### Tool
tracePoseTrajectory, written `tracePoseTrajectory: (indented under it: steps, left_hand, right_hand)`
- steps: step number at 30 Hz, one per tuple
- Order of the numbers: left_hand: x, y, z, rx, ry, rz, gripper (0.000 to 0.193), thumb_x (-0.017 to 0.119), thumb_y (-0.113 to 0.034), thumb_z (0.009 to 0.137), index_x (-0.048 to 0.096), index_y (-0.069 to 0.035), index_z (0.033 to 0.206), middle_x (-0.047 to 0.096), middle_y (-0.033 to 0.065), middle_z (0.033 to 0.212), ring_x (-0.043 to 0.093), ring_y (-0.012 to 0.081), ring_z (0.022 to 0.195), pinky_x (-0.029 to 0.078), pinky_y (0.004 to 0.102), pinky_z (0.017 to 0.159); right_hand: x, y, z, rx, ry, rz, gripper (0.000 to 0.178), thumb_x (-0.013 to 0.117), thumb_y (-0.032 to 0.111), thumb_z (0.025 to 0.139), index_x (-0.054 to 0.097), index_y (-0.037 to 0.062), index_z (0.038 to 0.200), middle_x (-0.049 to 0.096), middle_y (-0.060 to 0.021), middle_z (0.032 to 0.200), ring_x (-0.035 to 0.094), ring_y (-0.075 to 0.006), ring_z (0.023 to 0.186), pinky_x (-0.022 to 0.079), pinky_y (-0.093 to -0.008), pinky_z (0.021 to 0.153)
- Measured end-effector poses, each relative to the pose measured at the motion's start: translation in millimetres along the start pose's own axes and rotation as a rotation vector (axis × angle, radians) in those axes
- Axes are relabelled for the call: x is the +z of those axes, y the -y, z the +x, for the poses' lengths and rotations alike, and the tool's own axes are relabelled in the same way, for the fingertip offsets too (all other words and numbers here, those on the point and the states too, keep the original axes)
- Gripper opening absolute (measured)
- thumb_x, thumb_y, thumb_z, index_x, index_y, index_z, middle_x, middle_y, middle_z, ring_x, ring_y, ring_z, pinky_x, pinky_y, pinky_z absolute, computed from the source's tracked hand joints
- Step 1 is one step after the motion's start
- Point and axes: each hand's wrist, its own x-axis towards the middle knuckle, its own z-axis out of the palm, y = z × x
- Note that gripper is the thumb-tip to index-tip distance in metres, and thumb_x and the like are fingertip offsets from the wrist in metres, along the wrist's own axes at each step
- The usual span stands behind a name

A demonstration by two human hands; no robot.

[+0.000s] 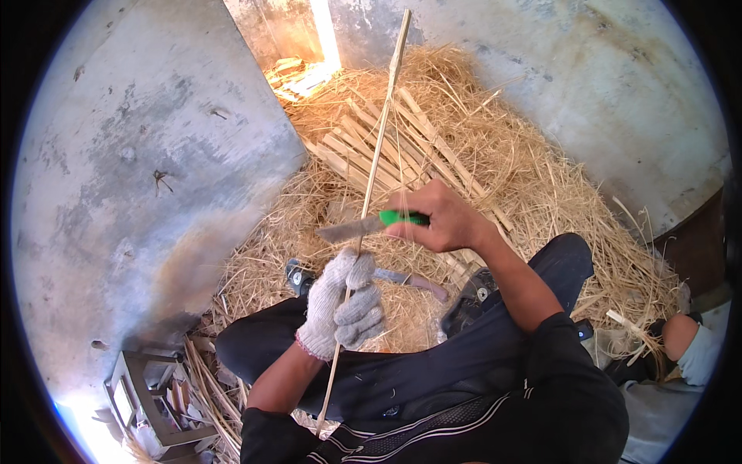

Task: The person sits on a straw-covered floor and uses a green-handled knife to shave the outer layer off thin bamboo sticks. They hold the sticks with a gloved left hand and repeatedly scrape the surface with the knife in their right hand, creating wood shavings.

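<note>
My left hand (346,301), in a whitish knitted glove, is closed round a long thin bamboo strip (379,152). The strip slants from my lap up past the glove toward the far wall. Bare, my right hand (439,218) grips the green and black handle of a knife (352,230). Its blade points left and lies across the strip just above the gloved fist. Fine curls of shaving hang by the strip near the knife hand. Below the blade, a second knife (413,280) with a brownish handle rests on the shavings between my feet, partly hidden by the glove.
Split bamboo strips (363,147) lie in a row on a wide heap of shavings (533,185). Worn walls (154,139) stand left and behind. A small wooden stool frame (143,398) is at lower left. Another person's arm (680,337) shows at right, beside a pale bundle of fibres (635,330).
</note>
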Motion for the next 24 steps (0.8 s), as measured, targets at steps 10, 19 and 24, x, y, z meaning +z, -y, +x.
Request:
tracePoseTrajectory:
  steps: [10, 19, 24]
  left_hand:
    - [23, 2, -1, 0.133, -0.390, 0.554, 0.036, 0.045, -0.037, 0.102, 0.043, -0.012, 0.077, 0.031, 0.0004, 0.043, 0.025, 0.0114, 0.026, 0.021, 0.0255, 0.026]
    - [10, 26, 0, -0.094, -0.220, 0.380, 0.041, 0.037, -0.044, 0.104, 0.044, -0.014, 0.077, 0.033, 0.0011, 0.041, 0.029, 0.0136, 0.026, 0.026, 0.0239, 0.027]
    - [15, 16, 10, 0.067, -0.233, 0.475, 0.034, 0.041, -0.038, 0.103, 0.052, -0.008, 0.091, 0.036, 0.0015, 0.043, 0.032, 0.0139, 0.026, 0.028, 0.0250, 0.027]
  right_hand:
    - [4, -5, -5, -0.146, -0.174, -0.285, 0.026, 0.074, 0.035, 0.084, 0.070, 0.0101, 0.087, 0.058, -0.0058, 0.057, 0.054, -0.0194, 0.046, 0.042, -0.0330, 0.045]
    - [-45, -46, -10, 0.213, -0.428, -0.050, 0.040, 0.051, 0.038, 0.100, 0.061, 0.0029, 0.084, 0.043, 0.0015, 0.057, 0.041, -0.0095, 0.050, 0.035, -0.0270, 0.047]
    - [-38, -41, -15, 0.444, -0.093, 0.894, 0.054, 0.038, 0.052, 0.102, 0.057, 0.0027, 0.090, 0.033, 0.0062, 0.054, 0.032, -0.0048, 0.046, 0.027, -0.0242, 0.043]
